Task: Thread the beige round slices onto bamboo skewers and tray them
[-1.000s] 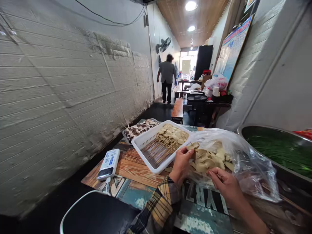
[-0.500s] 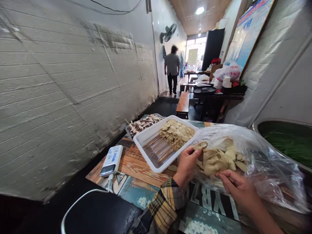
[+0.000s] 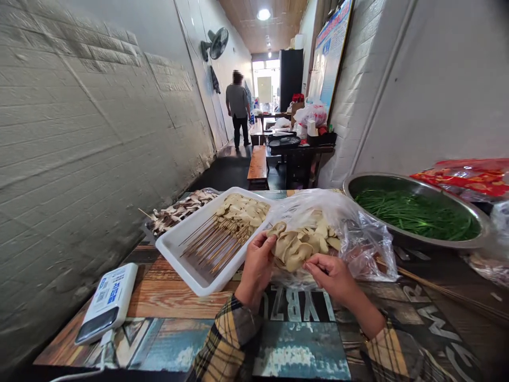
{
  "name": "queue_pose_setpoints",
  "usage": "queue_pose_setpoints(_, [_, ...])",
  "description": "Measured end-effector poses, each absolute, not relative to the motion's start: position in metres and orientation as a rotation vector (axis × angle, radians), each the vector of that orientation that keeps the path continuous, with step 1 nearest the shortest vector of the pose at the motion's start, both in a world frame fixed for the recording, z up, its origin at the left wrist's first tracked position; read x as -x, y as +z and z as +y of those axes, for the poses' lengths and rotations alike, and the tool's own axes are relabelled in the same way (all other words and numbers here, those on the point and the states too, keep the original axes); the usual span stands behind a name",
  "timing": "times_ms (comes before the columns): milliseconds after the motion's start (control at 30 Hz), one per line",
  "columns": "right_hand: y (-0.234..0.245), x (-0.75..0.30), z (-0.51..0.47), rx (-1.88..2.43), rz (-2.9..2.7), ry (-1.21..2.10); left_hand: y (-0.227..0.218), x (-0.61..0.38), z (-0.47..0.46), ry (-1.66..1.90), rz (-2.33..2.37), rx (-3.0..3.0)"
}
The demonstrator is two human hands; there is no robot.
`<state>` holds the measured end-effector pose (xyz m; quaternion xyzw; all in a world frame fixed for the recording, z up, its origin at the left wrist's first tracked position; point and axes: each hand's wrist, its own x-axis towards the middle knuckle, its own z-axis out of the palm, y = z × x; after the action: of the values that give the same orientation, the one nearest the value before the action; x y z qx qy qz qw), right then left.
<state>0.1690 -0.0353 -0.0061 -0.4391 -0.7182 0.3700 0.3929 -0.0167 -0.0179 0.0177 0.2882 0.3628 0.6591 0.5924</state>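
Observation:
My left hand is closed in a pinch on a beige tofu slice at the mouth of a clear plastic bag. More beige slices lie piled in the bag. My right hand rests at the pile's front edge, fingers curled on a slice. Just left of the hands, a white tray holds several wooden skewers threaded with the same slices.
A second tray of skewered mushrooms lies at the far left. A white power bank lies at the table's left. A steel bowl of green stalks and loose skewers are at the right. A person stands in the aisle beyond.
The camera has turned to the right and down, bringing the steel bowl into view. Both hands have stayed at the bag, the left still pinching a slice.

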Motion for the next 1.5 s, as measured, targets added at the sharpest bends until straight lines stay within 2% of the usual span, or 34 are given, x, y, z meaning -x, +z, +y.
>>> queue_pose_setpoints(233, [-0.011,-0.168,-0.034,1.103,-1.769,1.07,0.016,0.018,-0.016,1.463,0.823,-0.609])
queue_pose_setpoints(767, [-0.016,-0.17,-0.031,1.136,-1.822,1.05,0.004,0.021,-0.011,1.389,0.796,-0.565])
queue_pose_setpoints(1067, [-0.018,-0.169,-0.031,1.101,-1.765,1.143,0.005,0.019,-0.011,1.51,0.712,-0.629])
queue_pose_setpoints(1267, [-0.02,-0.164,-0.03,1.149,-1.775,1.118,0.009,0.018,-0.012,1.39,0.725,-0.649])
queue_pose_setpoints(1500, [-0.012,-0.172,-0.029,1.178,-1.854,1.163,0.007,0.018,-0.009,1.465,0.75,-0.612])
